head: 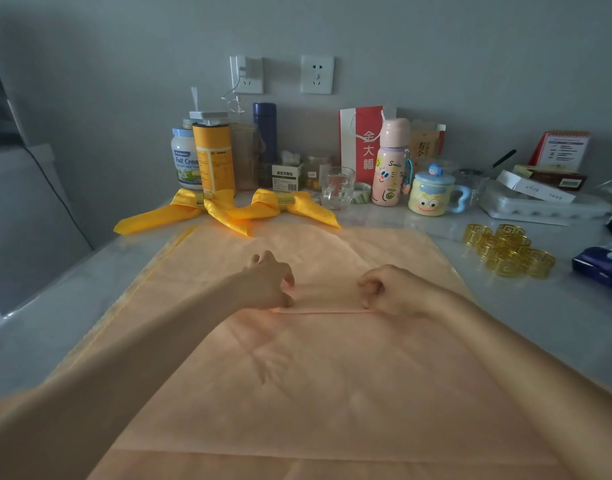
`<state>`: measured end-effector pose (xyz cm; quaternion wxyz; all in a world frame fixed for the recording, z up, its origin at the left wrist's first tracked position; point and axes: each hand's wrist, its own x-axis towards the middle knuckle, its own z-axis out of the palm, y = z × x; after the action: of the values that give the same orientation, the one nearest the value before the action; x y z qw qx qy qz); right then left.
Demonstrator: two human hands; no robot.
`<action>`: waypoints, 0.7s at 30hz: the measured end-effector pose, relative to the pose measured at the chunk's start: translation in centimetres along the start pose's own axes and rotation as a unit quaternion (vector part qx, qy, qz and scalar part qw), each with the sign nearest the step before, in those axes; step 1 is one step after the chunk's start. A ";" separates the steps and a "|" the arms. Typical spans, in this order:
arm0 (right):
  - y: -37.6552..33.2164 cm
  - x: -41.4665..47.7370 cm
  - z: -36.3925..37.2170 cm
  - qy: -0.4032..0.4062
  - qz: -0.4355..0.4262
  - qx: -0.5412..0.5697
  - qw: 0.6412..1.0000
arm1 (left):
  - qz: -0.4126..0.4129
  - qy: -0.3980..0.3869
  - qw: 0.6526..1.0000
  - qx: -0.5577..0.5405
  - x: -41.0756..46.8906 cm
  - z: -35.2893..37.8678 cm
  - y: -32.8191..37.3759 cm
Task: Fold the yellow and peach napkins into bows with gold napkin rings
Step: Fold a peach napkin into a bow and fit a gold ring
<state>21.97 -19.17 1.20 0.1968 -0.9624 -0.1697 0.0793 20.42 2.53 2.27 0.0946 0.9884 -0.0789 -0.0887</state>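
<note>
Two yellow bows (268,204) lay finished at the far left of the counter (540,327), side by side with their tails overlapping, each cinched at the middle by a gold ring (286,198). The yellow part of the job therefore looked done. However, a thin yellow edge (166,258) showed along the left side of the peach napkin (315,375). It might have been another cloth lying underneath, but that could not be told for certain.

The peach napkin was spread flat in the middle of the counter, reaching from the near edge of the view almost to the bows' tails. It had only begun to be shaped. One narrow fold (323,310) ran left to right near its centre, and the rest was still a smooth sheet.

The left hand (266,282) had its fingers curled, pinching the peach cloth at the left end of that fold. The right hand (387,289) had its fingers curled in the same way and pinched the right end. Both hands sat low on the fabric.

A cluster of loose gold napkin rings (509,254) waited at the right, well apart from the hands. Judging by this, most of the peach work was left: the remaining pleats, gathering the strip, slipping on a ring and spreading the loops.
</note>
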 end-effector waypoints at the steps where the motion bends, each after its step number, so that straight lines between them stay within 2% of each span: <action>1: 0.0 0.0 -0.4 0.000 0.013 -0.019 1.000 | -0.002 0.004 1.000 0.023 0.0 -0.3 0.2; 5: -0.7 -0.5 -1.4 0.018 0.040 -0.124 0.991 | 0.014 0.039 0.997 0.068 0.0 -0.4 0.7; 11: -1.5 -2.4 -0.5 0.069 -0.044 -0.101 0.992 | 0.070 0.123 0.990 0.017 -1.7 1.0 0.6; 15: -2.2 -4.5 0.2 0.122 -0.127 -0.223 0.959 | 0.138 0.186 0.970 0.075 -3.3 1.6 0.3; 18: -2.3 -5.7 1.1 0.125 -0.171 -0.317 0.924 | 0.181 0.174 0.964 0.089 -4.7 2.1 0.2; 21: -2.7 -6.2 1.1 0.086 -0.168 -0.306 0.933 | 0.183 0.119 0.971 0.100 -5.6 2.1 0.4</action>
<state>15.14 -18.70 1.77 -0.0826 -0.9366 -0.3273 -0.0938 14.52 2.76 1.18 0.0181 0.9650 -0.2555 0.0566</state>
